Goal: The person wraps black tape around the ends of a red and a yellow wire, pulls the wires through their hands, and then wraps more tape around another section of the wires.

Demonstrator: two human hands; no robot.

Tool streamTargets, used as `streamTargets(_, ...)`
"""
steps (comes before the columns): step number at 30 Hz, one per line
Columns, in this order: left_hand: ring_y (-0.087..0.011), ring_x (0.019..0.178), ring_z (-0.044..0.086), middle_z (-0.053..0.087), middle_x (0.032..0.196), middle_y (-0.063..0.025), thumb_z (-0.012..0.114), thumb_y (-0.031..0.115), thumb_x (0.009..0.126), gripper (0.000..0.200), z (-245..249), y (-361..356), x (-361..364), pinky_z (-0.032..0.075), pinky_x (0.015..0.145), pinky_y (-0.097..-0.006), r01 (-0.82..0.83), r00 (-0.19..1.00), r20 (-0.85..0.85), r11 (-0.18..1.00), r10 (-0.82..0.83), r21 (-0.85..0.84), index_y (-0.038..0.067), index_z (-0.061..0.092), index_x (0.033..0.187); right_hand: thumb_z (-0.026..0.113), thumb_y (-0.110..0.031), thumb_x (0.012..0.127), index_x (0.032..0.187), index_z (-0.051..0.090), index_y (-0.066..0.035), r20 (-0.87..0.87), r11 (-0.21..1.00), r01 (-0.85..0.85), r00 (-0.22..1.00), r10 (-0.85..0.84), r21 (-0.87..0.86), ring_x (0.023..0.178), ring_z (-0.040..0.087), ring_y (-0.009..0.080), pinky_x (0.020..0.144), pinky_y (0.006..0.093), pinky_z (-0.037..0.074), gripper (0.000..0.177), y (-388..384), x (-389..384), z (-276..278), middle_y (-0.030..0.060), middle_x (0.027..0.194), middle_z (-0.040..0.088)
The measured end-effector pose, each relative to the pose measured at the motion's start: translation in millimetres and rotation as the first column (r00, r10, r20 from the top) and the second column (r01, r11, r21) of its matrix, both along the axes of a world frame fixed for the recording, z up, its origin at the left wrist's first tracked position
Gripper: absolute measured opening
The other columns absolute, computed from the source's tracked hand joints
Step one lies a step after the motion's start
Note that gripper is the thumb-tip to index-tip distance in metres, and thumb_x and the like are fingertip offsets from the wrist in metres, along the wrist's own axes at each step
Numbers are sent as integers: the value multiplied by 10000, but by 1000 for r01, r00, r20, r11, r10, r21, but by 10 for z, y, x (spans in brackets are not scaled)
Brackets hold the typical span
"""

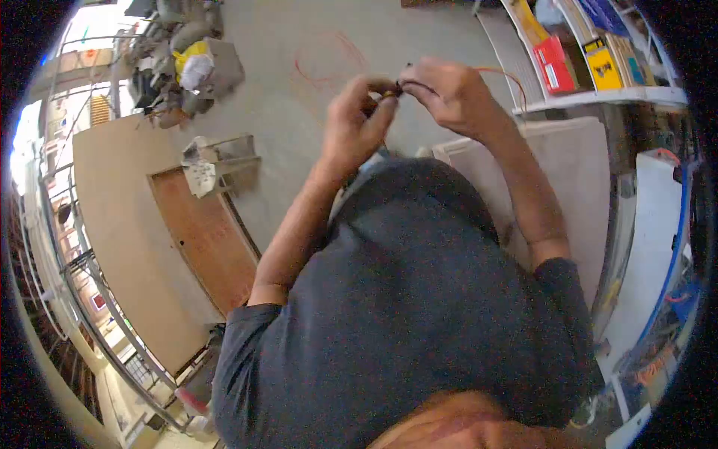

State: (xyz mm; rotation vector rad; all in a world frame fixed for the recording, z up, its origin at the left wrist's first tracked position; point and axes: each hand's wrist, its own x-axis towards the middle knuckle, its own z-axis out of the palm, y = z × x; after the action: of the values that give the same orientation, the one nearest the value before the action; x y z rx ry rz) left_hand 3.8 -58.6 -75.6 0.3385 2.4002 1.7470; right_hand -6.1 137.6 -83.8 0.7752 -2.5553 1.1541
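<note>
Dark blue shirt point(419, 299) fills the foreground as a person lifts both hands in front of the chest, above a concrete floor point(299, 37). Left hand point(359, 123) and right hand point(449, 93) are closed in fingertip pinches that meet on a small dark piece point(397, 91) at the end of a thin orange wire point(499, 72), which arcs away right toward a shelf point(598, 96) of boxes. The work appears to be at a fine stage, with the wire's end held between the fingertips; any further handling looks to call for steady fingers and a slack wire. The shelf edge and a pale panel point(568, 172) crowd the right elbow, while the left side opens toward a wooden board point(202, 239).
</note>
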Motion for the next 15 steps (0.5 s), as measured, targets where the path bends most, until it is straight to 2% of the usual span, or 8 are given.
streamTargets(1, -88, 629, 560, 644, 807, -47, 641, 71, 858, 167, 51, 25, 56, 467, 575, -267, -58, 998, -30, 998, 58, -8, 12, 607, 1011, 636, -72, 848, 975, 624, -43, -23, 997, -16, 1000, 15, -73, 743, 609, 319, 644, 383, 483, 131, 14, 30, 66, 126, 804, 604)
streamTargets(5, -98, 634, 572, 656, 835, -51, 648, 69, 855, 180, 57, -14, 54, 470, 578, -265, -70, 996, 51, 997, 70, 9, 8, 618, 1022, 601, -156, 867, 951, 637, -66, 44, 996, -27, 999, 31, -82, 789, 621, 340, 680, 409, 498, 128, -6, 50, 124, 139, 853, 621)
streamTargets(7, -54, 719, 541, 641, 827, -19, 641, 105, 901, 192, 2, -5, 30, 437, 631, -210, -36, 997, -68, 999, 34, -40, 14, 615, 1068, 605, -146, 857, 953, 634, -57, 109, 991, -12, 994, 27, -135, 793, 620, 338, 705, 394, 499, 133, 12, 60, 121, 134, 841, 627)
streamTargets(8, -54, 719, 541, 641, 827, -19, 641, 105, 901, 192, -6, -15, 22, 437, 631, -210, -41, 997, -61, 998, 39, -37, 14, 615, 1068, 605, -146, 857, 953, 634, -57, 116, 991, -16, 993, 32, -132, 793, 620, 338, 705, 394, 499, 133, 23, 66, 108, 134, 841, 627)
streamTargets(10, -58, 736, 546, 647, 837, -21, 616, 188, 927, 211, 61, -54, -28, 436, 636, -220, 16, 976, 216, 1000, -13, -11, 16, 644, 1045, 605, -127, 857, 945, 632, -47, 154, 988, -31, 987, 55, -154, 775, 636, 305, 702, 378, 504, 122, 32, 66, 103, 130, 834, 637)
streamTargets(11, -58, 736, 546, 647, 837, -21, 616, 188, 927, 211, 64, -67, -39, 436, 636, -220, 11, 975, 221, 1000, -10, -7, 16, 644, 1045, 605, -127, 857, 945, 632, -47, 159, 988, -35, 985, 59, -149, 775, 636, 305, 702, 378, 504, 122, 29, 71, 110, 130, 834, 637)
streamTargets(13, -89, 728, 565, 665, 797, -45, 614, 225, 910, 250, 67, -71, -57, 459, 662, -260, 47, 970, 241, 998, -38, -34, -17, 665, 951, 622, -57, 864, 959, 627, -19, 275, 978, -38, 957, 95, -203, 786, 629, 203, 738, 318, 492, 102, 41, 86, 149, 99, 831, 627)
streamTargets(15, -91, 728, 562, 660, 789, -40, 622, 223, 903, 246, 61, -82, -87, 455, 665, -260, 68, 967, 245, 998, -64, -8, -16, 667, 942, 624, -56, 863, 956, 628, -18, 299, 982, -38, 950, 93, -185, 794, 629, 198, 745, 316, 492, 101, 51, 79, 182, 96, 839, 631)
